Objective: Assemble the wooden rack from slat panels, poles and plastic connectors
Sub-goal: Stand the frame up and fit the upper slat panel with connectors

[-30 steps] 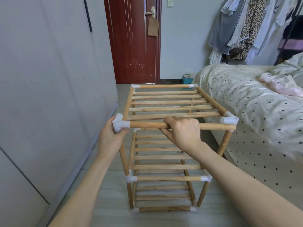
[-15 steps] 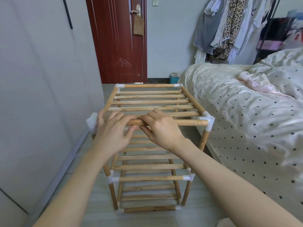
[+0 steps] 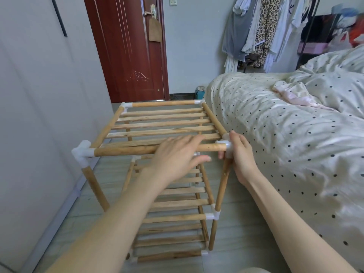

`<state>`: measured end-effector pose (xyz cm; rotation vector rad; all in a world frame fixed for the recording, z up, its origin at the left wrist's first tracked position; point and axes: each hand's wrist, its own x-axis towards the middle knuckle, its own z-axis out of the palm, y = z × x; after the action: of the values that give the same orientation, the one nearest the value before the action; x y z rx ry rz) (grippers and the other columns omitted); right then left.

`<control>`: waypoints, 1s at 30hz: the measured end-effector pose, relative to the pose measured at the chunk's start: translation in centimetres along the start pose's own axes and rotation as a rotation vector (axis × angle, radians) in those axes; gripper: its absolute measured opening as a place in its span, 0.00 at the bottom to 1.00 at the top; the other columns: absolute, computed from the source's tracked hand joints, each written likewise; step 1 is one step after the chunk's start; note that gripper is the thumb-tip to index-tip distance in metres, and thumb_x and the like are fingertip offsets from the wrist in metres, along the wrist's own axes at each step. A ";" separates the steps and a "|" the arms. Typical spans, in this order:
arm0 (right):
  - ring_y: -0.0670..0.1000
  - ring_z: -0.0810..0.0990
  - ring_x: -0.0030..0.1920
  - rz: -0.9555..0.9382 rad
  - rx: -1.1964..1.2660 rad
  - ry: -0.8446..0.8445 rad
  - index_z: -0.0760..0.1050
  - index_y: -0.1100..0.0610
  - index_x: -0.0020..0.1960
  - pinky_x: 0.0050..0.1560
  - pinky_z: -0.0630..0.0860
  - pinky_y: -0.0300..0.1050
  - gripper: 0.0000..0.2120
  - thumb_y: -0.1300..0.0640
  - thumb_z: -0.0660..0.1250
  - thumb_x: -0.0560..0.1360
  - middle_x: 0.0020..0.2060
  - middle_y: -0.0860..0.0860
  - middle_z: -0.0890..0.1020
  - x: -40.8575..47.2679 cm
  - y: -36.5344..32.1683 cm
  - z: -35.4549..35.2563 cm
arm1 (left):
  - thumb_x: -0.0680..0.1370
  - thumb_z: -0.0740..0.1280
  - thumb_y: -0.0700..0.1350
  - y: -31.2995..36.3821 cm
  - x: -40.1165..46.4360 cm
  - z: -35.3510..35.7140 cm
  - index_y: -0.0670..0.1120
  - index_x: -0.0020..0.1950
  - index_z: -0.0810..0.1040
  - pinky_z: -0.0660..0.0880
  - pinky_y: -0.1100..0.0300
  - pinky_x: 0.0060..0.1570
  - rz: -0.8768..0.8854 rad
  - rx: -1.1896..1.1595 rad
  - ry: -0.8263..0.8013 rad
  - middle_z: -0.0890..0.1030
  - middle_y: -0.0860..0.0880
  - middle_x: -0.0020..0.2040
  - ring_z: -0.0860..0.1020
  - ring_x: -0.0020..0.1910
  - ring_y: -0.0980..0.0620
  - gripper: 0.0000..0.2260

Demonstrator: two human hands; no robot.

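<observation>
The wooden rack stands upright on the floor with three slat shelves joined by poles and white plastic connectors. My left hand lies across the front top pole, fingers straight over it and thumb below. My right hand grips the front right top connector, where the pole meets the right upright. The front left top connector is bare.
A grey wardrobe wall runs close along the rack's left side. A bed with a dotted cover sits tight on the right. A red door and hanging clothes are at the back. Grey floor shows below.
My left hand left the front left connector and slid right along the top pole. My right hand moved from the pole's middle to the front right connector and took hold of it.
</observation>
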<state>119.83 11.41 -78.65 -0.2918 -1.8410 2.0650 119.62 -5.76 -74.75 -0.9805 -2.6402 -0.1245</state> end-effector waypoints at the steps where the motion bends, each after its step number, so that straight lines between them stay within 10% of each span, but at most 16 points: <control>1: 0.47 0.71 0.24 -0.026 -0.019 0.020 0.70 0.63 0.58 0.26 0.69 0.36 0.13 0.56 0.54 0.80 0.27 0.55 0.73 0.0 0.1 0.1 | 0.80 0.51 0.60 0.6 0.9 0.3 0.54 0.72 0.61 0.70 0.55 0.58 0.015 0.005 0.020 0.72 0.52 0.66 0.74 0.61 0.52 0.22; 16: 0.45 0.65 0.21 -0.032 0.121 0.045 0.70 0.65 0.61 0.23 0.64 0.38 0.15 0.60 0.51 0.80 0.25 0.51 0.68 0.4 0.4 -0.2 | 0.81 0.49 0.57 0.5 1.7 1.4 0.58 0.62 0.68 0.70 0.58 0.40 -0.039 0.041 0.039 0.77 0.55 0.46 0.75 0.42 0.53 0.14; 30: 0.49 0.72 0.29 0.043 0.128 -0.108 0.70 0.57 0.61 0.31 0.72 0.43 0.12 0.57 0.55 0.80 0.32 0.52 0.75 0.2 0.0 -0.4 | 0.80 0.52 0.59 -0.4 1.8 0.6 0.52 0.63 0.69 0.68 0.61 0.40 0.009 -0.037 -0.083 0.75 0.55 0.52 0.75 0.48 0.55 0.18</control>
<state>119.79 11.86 -78.69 -0.1913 -1.7672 2.2574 117.91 -4.78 -74.70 -1.0304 -2.7179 -0.1333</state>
